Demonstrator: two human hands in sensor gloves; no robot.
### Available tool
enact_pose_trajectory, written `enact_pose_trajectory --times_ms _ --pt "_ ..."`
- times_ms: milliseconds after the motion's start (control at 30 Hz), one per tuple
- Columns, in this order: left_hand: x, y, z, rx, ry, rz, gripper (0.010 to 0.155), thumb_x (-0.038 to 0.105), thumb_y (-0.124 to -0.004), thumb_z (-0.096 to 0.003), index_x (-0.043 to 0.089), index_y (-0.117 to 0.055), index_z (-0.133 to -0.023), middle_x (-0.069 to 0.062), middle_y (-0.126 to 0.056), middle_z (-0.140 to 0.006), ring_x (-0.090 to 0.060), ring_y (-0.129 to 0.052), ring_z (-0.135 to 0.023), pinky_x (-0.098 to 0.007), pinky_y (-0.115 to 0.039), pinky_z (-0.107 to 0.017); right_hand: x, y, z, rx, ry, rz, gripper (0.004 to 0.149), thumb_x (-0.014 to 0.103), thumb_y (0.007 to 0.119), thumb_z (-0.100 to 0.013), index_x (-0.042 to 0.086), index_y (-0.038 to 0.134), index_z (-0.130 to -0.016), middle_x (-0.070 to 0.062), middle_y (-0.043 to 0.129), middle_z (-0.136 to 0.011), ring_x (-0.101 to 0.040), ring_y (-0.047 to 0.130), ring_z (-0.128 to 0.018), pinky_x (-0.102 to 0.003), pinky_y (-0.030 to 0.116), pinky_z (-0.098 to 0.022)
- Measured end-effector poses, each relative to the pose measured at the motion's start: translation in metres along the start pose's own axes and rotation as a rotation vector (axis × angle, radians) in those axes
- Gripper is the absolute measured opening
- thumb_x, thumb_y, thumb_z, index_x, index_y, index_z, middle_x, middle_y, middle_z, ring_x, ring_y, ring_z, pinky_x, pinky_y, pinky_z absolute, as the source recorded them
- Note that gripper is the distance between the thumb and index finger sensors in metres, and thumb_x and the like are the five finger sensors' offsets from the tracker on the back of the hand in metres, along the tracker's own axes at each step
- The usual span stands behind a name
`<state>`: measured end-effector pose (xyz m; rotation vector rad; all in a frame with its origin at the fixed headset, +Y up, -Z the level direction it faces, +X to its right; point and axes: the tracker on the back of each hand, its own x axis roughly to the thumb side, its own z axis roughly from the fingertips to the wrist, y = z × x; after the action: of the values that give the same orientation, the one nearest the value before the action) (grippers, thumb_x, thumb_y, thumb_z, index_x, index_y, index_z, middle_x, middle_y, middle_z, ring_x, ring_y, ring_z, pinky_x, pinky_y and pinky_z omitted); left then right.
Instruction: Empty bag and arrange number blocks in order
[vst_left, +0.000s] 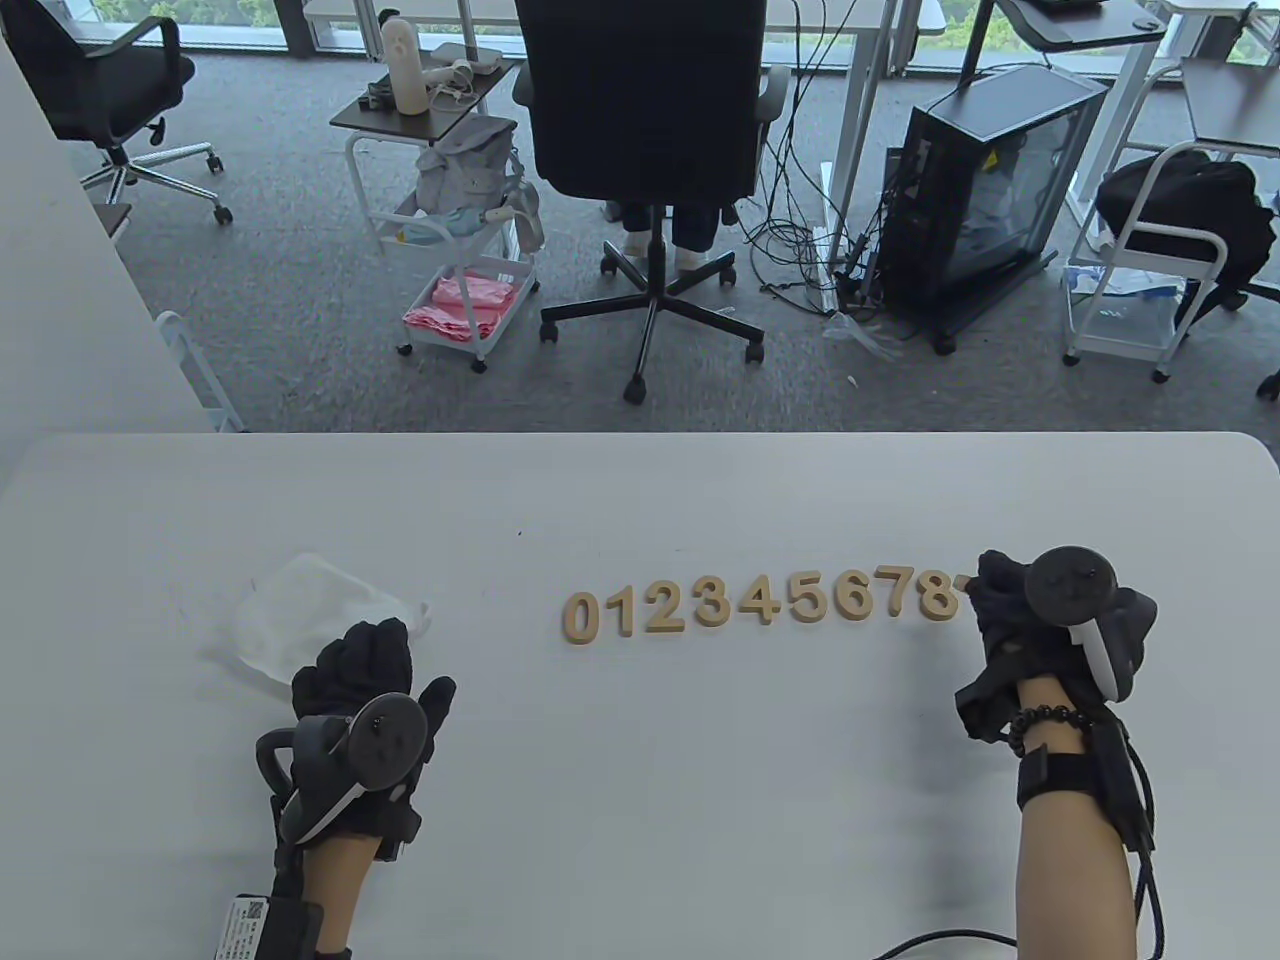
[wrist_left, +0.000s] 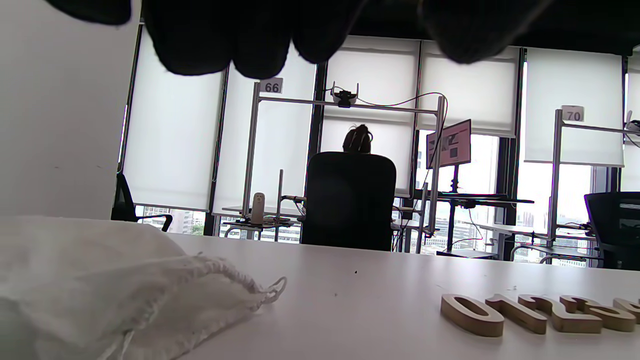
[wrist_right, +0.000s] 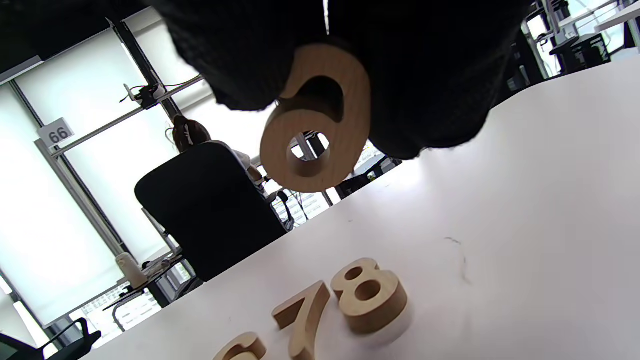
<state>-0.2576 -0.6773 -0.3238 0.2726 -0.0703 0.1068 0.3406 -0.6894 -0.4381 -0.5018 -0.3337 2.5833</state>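
Wooden number blocks 0 to 8 (vst_left: 760, 603) lie in a row on the white table (vst_left: 640, 800); the 8 (wrist_right: 370, 302) is the rightmost, with the 7 (wrist_right: 302, 315) beside it. My right hand (vst_left: 1000, 600) hovers just right of the 8 and pinches the 9 block (wrist_right: 315, 135) above the table. An empty white drawstring bag (vst_left: 300, 615) (wrist_left: 100, 285) lies flat at the left. My left hand (vst_left: 365, 670) rests at the bag's near edge, fingers curled, holding nothing that I can see. The 0 (wrist_left: 472, 315) shows in the left wrist view.
Beyond the table's far edge stand a black office chair (vst_left: 640, 120) with a person seated, a white trolley (vst_left: 460, 250) and a computer tower (vst_left: 990, 200). A cable (vst_left: 940, 940) runs from my right wrist along the near edge.
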Motion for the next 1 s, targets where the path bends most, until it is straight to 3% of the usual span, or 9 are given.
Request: enact_pose_trajectory --times_ms 200,333,567,833,1000 --pt "-0.002 0.002 0.0 0.004 0.009 0.003 0.077 0.052 -0.067 -0.0536 0.001 -0.054 -0.11 -0.034 -0.057 -0.108 -0.062 -0.069 -0.094 -0.08 -0.052 -0.064 -0.001 0.019 -0.027 -0.066 0.079 0.161 0.044 0.028 0.085 -0.048 0.014 0.085 -0.09 -0.018 0.079 -0.096 -0.04 0.097 -0.077 -0.045 0.092 -0.058" --pt "-0.002 0.002 0.0 0.003 0.006 -0.004 0.077 0.052 -0.067 -0.0536 0.001 -0.054 -0.11 -0.034 -0.057 -0.108 -0.062 -0.069 -0.094 -0.08 -0.052 -0.064 -0.004 0.038 -0.036 -0.05 0.095 0.271 0.044 0.027 0.085 -0.048 0.015 0.085 -0.09 -0.018 0.079 -0.096 -0.039 0.098 -0.078 -0.044 0.092 -0.058" --pt "-0.003 0.002 -0.001 0.009 0.013 -0.012 0.077 0.052 -0.067 -0.0536 0.001 -0.054 -0.11 -0.034 -0.057 -0.108 -0.062 -0.069 -0.094 -0.08 -0.052 -0.064 -0.013 0.073 -0.041 0.008 0.112 0.419 0.044 0.027 0.086 -0.047 0.017 0.085 -0.09 -0.019 0.08 -0.096 -0.039 0.098 -0.077 -0.043 0.092 -0.057" --pt "-0.003 0.002 -0.001 0.008 0.014 -0.027 0.077 0.052 -0.067 -0.0536 0.001 -0.054 -0.11 -0.034 -0.057 -0.108 -0.062 -0.069 -0.094 -0.08 -0.052 -0.064 -0.008 0.087 -0.044 0.091 0.071 0.506 0.048 0.027 0.089 -0.045 0.017 0.083 -0.091 -0.02 0.078 -0.097 -0.039 0.1 -0.074 -0.043 0.093 -0.056" --pt "-0.003 0.001 -0.001 0.007 0.013 -0.028 0.077 0.052 -0.067 -0.0535 0.001 -0.054 -0.11 -0.034 -0.057 -0.108 -0.062 -0.069 -0.094 -0.08 -0.052 -0.064 -0.005 0.091 -0.046 0.201 0.043 0.549 0.053 0.023 0.087 -0.046 0.015 0.075 -0.097 -0.02 0.071 -0.102 -0.04 0.093 -0.079 -0.045 0.087 -0.06"
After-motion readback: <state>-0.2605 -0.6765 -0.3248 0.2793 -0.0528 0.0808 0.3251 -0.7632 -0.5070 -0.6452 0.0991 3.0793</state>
